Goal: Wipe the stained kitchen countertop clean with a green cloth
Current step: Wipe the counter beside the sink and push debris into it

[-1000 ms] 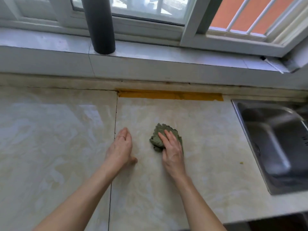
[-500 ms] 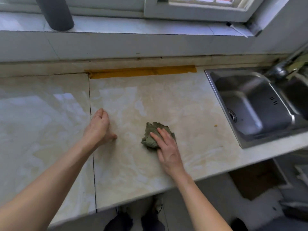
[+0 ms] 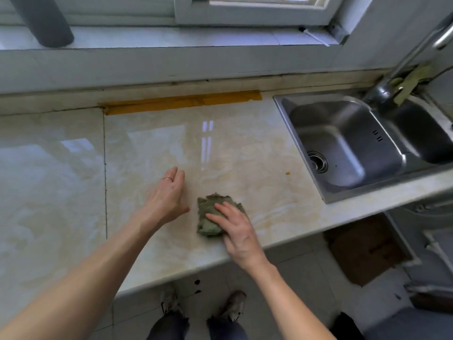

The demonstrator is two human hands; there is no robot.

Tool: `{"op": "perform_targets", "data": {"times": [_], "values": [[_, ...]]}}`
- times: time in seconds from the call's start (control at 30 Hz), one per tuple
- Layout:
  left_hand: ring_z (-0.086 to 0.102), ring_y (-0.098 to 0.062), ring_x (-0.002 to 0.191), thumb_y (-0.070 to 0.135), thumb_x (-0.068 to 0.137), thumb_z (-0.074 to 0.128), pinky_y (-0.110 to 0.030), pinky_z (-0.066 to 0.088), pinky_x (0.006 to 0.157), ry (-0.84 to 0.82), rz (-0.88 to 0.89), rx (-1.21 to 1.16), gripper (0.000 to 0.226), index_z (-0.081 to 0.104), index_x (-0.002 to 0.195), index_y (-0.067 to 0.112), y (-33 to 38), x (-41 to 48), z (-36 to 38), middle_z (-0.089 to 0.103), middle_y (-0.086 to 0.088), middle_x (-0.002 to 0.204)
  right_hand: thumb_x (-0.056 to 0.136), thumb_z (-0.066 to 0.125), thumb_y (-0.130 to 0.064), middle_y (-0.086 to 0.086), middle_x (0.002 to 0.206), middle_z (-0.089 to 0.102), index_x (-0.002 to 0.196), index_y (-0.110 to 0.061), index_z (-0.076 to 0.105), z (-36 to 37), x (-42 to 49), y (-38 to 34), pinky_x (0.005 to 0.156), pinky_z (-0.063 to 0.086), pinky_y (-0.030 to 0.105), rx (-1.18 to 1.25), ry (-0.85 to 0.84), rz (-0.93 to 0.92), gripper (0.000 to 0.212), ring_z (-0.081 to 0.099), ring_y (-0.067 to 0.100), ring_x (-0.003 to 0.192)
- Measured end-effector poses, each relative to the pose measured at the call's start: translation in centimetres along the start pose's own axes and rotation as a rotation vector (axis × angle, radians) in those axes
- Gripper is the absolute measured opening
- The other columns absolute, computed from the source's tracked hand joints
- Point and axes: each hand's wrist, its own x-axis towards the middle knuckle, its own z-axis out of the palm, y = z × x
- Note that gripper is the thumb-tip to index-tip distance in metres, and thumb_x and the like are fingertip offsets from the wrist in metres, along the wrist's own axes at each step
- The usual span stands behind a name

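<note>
A crumpled green cloth (image 3: pixel 210 212) lies on the glossy beige marble countertop (image 3: pixel 232 153), close to its front edge. My right hand (image 3: pixel 236 231) presses flat on the cloth's right side with straight fingers, covering part of it. Just left of the cloth, my left hand (image 3: pixel 169 197) rests flat on the counter with fingers extended and a ring on one finger. A small yellow-orange stain (image 3: pixel 287 172) sits on the counter to the right, near the sink. Faint yellowish marks spread across the surface around the cloth.
A steel sink (image 3: pixel 348 143) with a faucet (image 3: pixel 382 89) is set into the counter at right. A strip of orange tape (image 3: pixel 181 101) runs along the back edge. A dark pipe (image 3: pixel 41 20) stands on the windowsill. My feet (image 3: pixel 203 305) and the floor show below the counter edge.
The cloth and my right hand have slid toward the counter's front edge. My left hand has moved right, closer to the cloth. The camera has tilted further down.
</note>
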Motion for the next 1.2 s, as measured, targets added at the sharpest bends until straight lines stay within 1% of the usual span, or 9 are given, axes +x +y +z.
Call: {"op": "perform_targets", "data": {"times": [0.23, 0.33, 0.43, 0.57, 0.67, 0.87, 1.0, 1.1, 1.2], "values": [[0.018, -0.029, 0.144, 0.030, 0.074, 0.079, -0.038, 0.029, 0.114, -0.022, 0.080, -0.005, 0.093, 0.025, 0.144, 0.002, 6.9, 0.5, 3.1, 0.012, -0.017, 0.157, 0.063, 0.039, 0.003, 0.004, 0.134, 0.057, 0.116, -0.017, 0.069, -6.7, 0.1, 5.6, 0.115, 0.028, 0.036, 0.115, 0.156, 0.267, 0.064, 0.041, 0.017, 0.132], [0.022, -0.031, 0.142, 0.031, 0.070, 0.081, -0.039, 0.029, 0.113, -0.006, 0.094, -0.002, 0.095, 0.028, 0.142, 0.000, 9.5, 1.1, 4.1, 0.018, -0.020, 0.154, 0.065, 0.042, 0.006, 0.002, 0.133, 0.058, 0.115, -0.017, 0.070, -6.1, -2.1, 4.5, 0.115, 0.025, 0.030, 0.137, 0.050, 0.140, 0.062, 0.042, 0.020, 0.133], [0.016, -0.031, 0.145, 0.034, 0.070, 0.081, -0.035, 0.019, 0.118, -0.028, 0.090, 0.031, 0.103, 0.022, 0.145, -0.003, 11.5, 1.7, 4.9, 0.013, -0.023, 0.155, 0.063, 0.044, 0.009, 0.000, 0.132, 0.059, 0.113, -0.019, 0.071, -7.6, -5.0, 7.7, 0.113, 0.025, 0.027, 0.109, 0.036, 0.051, 0.062, 0.042, 0.016, 0.133], [0.012, -0.028, 0.146, 0.039, 0.070, 0.081, -0.029, 0.014, 0.118, -0.062, 0.019, 0.057, 0.108, 0.018, 0.147, -0.002, 12.2, 1.9, 5.5, 0.008, -0.019, 0.157, 0.058, 0.039, 0.006, 0.003, 0.126, 0.063, 0.107, -0.017, 0.073, -12.8, -4.5, 13.7, 0.113, 0.025, 0.021, 0.058, 0.144, 0.200, 0.064, 0.047, 0.019, 0.128], [0.025, -0.029, 0.138, 0.038, 0.068, 0.082, -0.032, 0.025, 0.113, -0.059, -0.002, 0.072, 0.098, 0.030, 0.139, -0.004, 12.7, 2.1, 5.5, 0.021, -0.019, 0.149, 0.062, 0.039, 0.007, 0.004, 0.123, 0.064, 0.106, -0.016, 0.074, -14.7, -3.0, 14.5, 0.109, 0.021, 0.009, 0.065, 0.215, 0.304, 0.061, 0.052, 0.020, 0.124], [0.028, -0.031, 0.136, 0.039, 0.061, 0.086, -0.033, 0.029, 0.113, -0.087, -0.026, 0.121, 0.100, 0.034, 0.135, -0.005, 13.0, 2.4, 5.8, 0.025, -0.021, 0.147, 0.064, 0.043, 0.008, 0.000, 0.129, 0.061, 0.112, -0.020, 0.071, -10.1, -6.1, 11.0, 0.112, 0.027, 0.027, 0.092, 0.030, 0.025, 0.062, 0.044, 0.016, 0.131], [0.032, -0.032, 0.133, 0.038, 0.060, 0.085, -0.034, 0.032, 0.110, -0.082, -0.044, 0.127, 0.095, 0.038, 0.131, -0.004, 13.4, 2.5, 5.8, 0.029, -0.021, 0.144, 0.061, 0.042, 0.012, 0.002, 0.126, 0.062, 0.109, -0.018, 0.073, -13.5, -4.5, 14.7, 0.113, 0.025, 0.022, 0.066, 0.107, 0.124, 0.064, 0.046, 0.018, 0.129], [0.022, -0.032, 0.141, 0.037, 0.063, 0.084, -0.031, 0.024, 0.116, -0.097, -0.056, 0.133, 0.102, 0.030, 0.139, -0.005, 13.4, 2.4, 5.7, 0.020, -0.022, 0.151, 0.065, 0.045, 0.017, 0.003, 0.124, 0.063, 0.108, -0.017, 0.073, -15.2, -2.6, 15.2, 0.107, 0.018, 0.007, 0.064, 0.188, 0.273, 0.061, 0.049, 0.020, 0.126], [0.004, -0.029, 0.147, 0.043, 0.070, 0.079, -0.031, 0.010, 0.120, -0.121, -0.068, 0.149, 0.116, 0.007, 0.149, -0.003, 13.1, 2.5, 6.1, -0.003, -0.019, 0.158, 0.068, 0.048, 0.009, 0.004, 0.128, 0.060, 0.115, -0.019, 0.070, -13.0, -3.3, 12.0, 0.109, 0.025, 0.016, 0.067, 0.145, 0.198, 0.059, 0.048, 0.020, 0.124]]}}
